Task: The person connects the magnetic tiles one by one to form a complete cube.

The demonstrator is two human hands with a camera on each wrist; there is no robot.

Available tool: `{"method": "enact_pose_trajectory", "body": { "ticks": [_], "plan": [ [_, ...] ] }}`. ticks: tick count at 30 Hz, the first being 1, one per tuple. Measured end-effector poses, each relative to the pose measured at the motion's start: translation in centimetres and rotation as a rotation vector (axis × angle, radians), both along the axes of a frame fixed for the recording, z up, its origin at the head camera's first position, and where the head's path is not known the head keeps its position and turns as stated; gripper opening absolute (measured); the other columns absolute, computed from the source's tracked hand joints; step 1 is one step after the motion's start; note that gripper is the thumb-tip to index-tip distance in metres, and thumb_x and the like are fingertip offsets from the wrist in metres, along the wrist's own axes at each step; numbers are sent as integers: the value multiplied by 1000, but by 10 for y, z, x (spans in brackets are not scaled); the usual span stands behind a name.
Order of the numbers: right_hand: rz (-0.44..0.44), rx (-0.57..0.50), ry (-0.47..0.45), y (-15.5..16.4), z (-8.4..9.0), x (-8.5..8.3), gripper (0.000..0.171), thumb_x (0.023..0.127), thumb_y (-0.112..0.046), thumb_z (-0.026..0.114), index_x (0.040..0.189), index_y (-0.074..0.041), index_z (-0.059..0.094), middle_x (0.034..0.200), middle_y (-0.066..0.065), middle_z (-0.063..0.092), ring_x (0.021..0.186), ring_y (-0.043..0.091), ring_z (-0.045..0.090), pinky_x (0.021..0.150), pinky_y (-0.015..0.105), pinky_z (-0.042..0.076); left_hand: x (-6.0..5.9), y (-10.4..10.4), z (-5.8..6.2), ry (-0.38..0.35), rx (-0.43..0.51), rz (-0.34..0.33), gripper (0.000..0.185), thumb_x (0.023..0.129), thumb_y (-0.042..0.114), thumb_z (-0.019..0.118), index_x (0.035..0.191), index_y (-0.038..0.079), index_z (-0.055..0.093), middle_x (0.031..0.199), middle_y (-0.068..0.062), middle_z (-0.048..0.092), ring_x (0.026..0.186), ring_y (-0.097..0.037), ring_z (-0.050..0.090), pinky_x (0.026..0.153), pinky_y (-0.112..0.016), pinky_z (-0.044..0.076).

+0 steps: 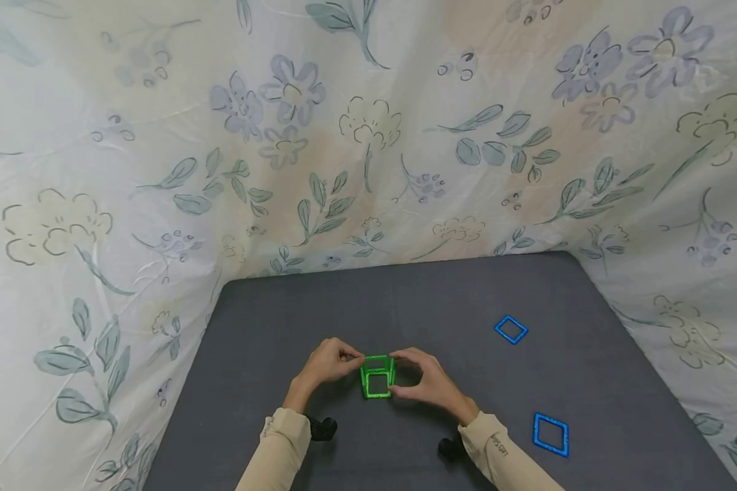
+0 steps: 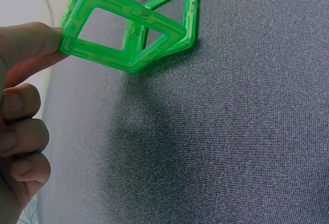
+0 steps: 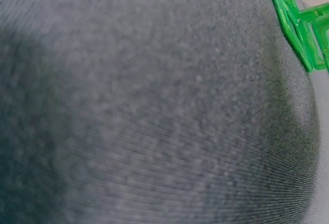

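My left hand (image 1: 327,363) pinches the corner of a green square magnetic tile (image 2: 97,54) between thumb and index finger. Its other fingers curl into the palm in the left wrist view. Behind that tile, another green tile (image 2: 191,13) stands close to the cloth, overlapping it. In the head view, the green tiles form a small raised shape with hollow middles. My right hand (image 1: 432,383) holds the right side of this shape, index finger at the upper corner and thumb at the lower one. Only green tile edges (image 3: 289,29) show at the right wrist view's upper right.
Two blue hollow diamond tiles lie flat on the right: a farther one (image 1: 504,336) and a nearer one (image 1: 550,449). A dark grey table surface (image 1: 442,300) carries everything, with floral fabric (image 1: 405,136) hanging behind and at the sides. Black devices (image 1: 323,429) sit at both wrists.
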State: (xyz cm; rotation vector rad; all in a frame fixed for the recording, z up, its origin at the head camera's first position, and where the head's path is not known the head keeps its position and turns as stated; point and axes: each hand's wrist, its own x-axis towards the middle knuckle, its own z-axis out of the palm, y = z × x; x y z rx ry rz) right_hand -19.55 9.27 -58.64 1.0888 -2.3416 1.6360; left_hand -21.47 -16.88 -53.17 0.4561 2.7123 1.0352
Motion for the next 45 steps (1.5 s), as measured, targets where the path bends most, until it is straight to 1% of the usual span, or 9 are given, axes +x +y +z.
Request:
{"method": "enact_pose_trajectory", "body": {
  "ticks": [4, 10, 14, 18, 21, 26, 29, 36, 45],
  "plan": [
    [17, -7, -19, 0, -5, -2, 58, 81, -8, 86, 132, 2, 62, 119, 18, 67, 105, 33, 71, 88, 49, 58, -1, 0, 1, -6, 2, 5, 18, 97, 25, 70, 102, 15, 84, 46, 9, 48, 40, -5, 32, 41, -21, 27],
    [36, 3, -24, -3, -7, -3, 59, 81, -9, 87, 132, 6, 61, 120, 19, 67, 107, 32, 71, 89, 50, 58, -1, 0, 4, -16, 12, 3, 19, 97, 25, 71, 103, 13, 84, 46, 10, 46, 40, -5, 32, 41, -21, 26],
    [45, 22, -82, -4, -9, -3, 60, 82, -10, 86, 133, 7, 60, 124, 21, 67, 111, 32, 71, 93, 48, 57, -1, 0, 5, -20, 19, -6, 20, 97, 24, 70, 104, 11, 83, 46, 10, 46, 40, -5, 32, 41, -21, 26],
    [70, -2, -123, -6, -11, -2, 60, 84, -8, 84, 136, 7, 57, 128, 27, 65, 113, 37, 70, 96, 50, 55, -1, -1, 6, -25, 20, -7, 20, 97, 25, 70, 104, 12, 83, 46, 10, 46, 40, -5, 32, 41, -21, 27],
    [75, -3, -70, -7, -13, -2, 58, 85, -7, 83, 136, 5, 58, 129, 26, 64, 113, 36, 69, 95, 50, 56, -1, -1, 6, -30, 22, -5, 20, 97, 26, 70, 103, 12, 84, 46, 10, 47, 40, -5, 33, 41, -21, 27],
    [22, 93, 46, -8, -13, 0, 49, 86, -13, 84, 131, -6, 67, 127, 10, 65, 114, 25, 65, 95, 43, 56, -1, 0, 6, -28, 18, -12, 20, 97, 25, 70, 103, 12, 84, 46, 10, 46, 40, -5, 32, 41, -20, 26],
    [8, 134, 48, -9, -12, 1, 50, 83, -16, 86, 130, -8, 68, 128, 6, 63, 116, 23, 64, 97, 41, 55, -1, 0, 6, -22, 13, -15, 19, 97, 24, 70, 103, 12, 84, 46, 10, 45, 40, -5, 32, 41, -20, 26],
    [-12, 144, 59, -10, -14, 4, 60, 77, -11, 90, 132, -5, 65, 131, 10, 66, 120, 30, 65, 99, 45, 54, -1, 0, 5, -30, 24, -12, 19, 97, 23, 70, 104, 11, 83, 46, 10, 45, 40, -5, 31, 41, -20, 26],
    [-8, 164, 31, -11, -17, 9, 62, 80, -11, 88, 135, -4, 61, 135, 14, 64, 124, 33, 63, 101, 46, 53, 0, -4, 2, -27, 14, -29, 19, 97, 24, 70, 103, 11, 83, 47, 7, 51, 40, -5, 33, 42, -20, 27]
  ]
}}
